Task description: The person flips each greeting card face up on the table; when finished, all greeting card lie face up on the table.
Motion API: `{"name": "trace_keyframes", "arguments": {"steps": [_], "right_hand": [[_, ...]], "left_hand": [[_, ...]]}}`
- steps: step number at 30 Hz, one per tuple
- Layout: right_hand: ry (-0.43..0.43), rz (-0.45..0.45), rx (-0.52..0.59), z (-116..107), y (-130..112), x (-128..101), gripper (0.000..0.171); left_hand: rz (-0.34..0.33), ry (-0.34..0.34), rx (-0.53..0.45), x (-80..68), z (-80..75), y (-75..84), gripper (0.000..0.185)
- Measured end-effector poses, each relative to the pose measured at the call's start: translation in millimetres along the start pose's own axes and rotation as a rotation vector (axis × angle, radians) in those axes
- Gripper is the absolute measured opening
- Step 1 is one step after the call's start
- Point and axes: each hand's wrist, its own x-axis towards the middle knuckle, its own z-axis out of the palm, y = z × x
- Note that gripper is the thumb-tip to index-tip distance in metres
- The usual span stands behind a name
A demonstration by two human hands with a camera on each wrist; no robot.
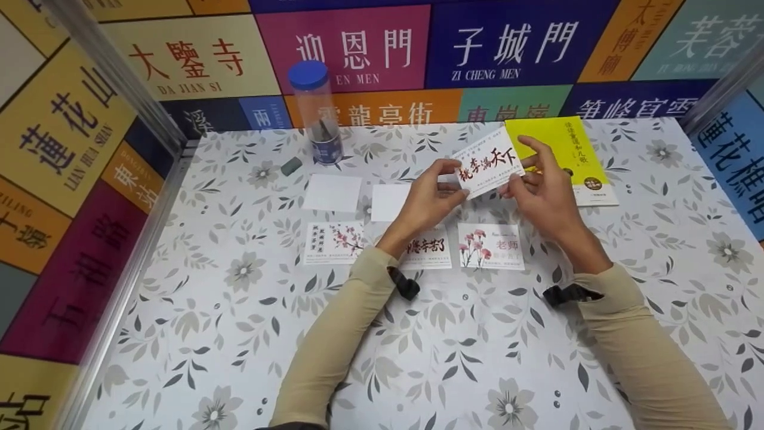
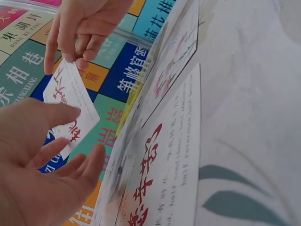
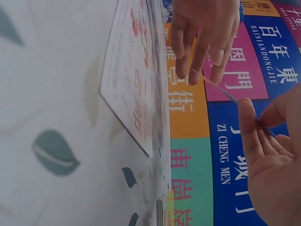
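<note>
Both hands hold a white card with red and black brush lettering above the table's far middle. My left hand pinches its left end between thumb and fingers, and my right hand pinches the right end with the index finger raised along the top edge. The left wrist view has the left hand low on the left, the card above it and the right hand's fingers at the top. Seen from the right wrist, the card is edge-on between the right hand and the left hand's fingers.
On the floral tablecloth lie two blank white cards, a blossom card, a calligraphy card partly under my left wrist, and a carnation card. A yellow book, a blue-capped clear tube and a small eraser sit further back. Panels wall three sides.
</note>
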Motion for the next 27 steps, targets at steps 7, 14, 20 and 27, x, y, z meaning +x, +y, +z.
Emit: {"name": "trace_keyframes", "arguments": {"steps": [7, 14, 20, 27], "right_hand": [[-0.104, 0.090, -0.275, -2.4, 3.8, -2.8, 0.059], [-0.290, 0.111, -0.428, 0.1, 4.8, -5.6, 0.047], [-0.487, 0.144, -0.499, 0.8, 5.9, -9.4, 0.058], [-0.522, 0.168, -0.529, 0.0, 4.8, -9.1, 0.049]], "left_hand": [[-0.027, 0.051, 0.098, 0.3, -1.9, -2.4, 0.060], [-0.012, 0.041, 0.333, 3.2, -2.4, -4.4, 0.058], [-0.014, -0.065, 0.477, 15.9, -0.2, -31.7, 0.052], [-0.054, -0.164, 0.614, 25.5, 9.9, -50.5, 0.040]]}}
